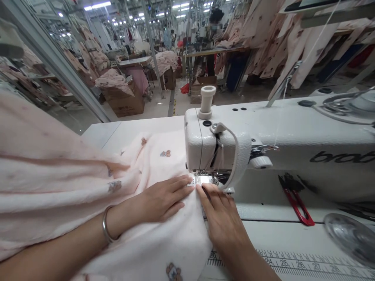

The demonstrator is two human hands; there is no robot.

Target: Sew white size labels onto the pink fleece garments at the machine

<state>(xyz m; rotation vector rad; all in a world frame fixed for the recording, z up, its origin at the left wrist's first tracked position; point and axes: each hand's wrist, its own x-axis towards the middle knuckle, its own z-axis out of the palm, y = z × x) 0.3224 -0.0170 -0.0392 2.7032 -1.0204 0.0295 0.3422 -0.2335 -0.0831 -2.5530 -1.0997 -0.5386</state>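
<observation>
Pale pink fleece fabric [181, 238] with small bear prints spreads over the sewing machine bed and runs up to the left. My left hand [161, 199] lies flat on it, fingers stretched toward the lit needle area. On the fabric's right edge rests my right hand [221, 212], fingertips just in front of the presser foot, fingers extended. The white sewing machine [216, 144] stands over the fabric, its foot partly hidden by my fingertips. A small white piece, perhaps a label [191, 182], shows at my left fingertips.
Red-handled thread snips [297, 199] lie on the machine bed at right, near a clear round dish [348, 234]. A printed ruler [293, 263] runs along the front edge. Beyond stand a cardboard box [124, 101], hanging pink garments and a person at another table.
</observation>
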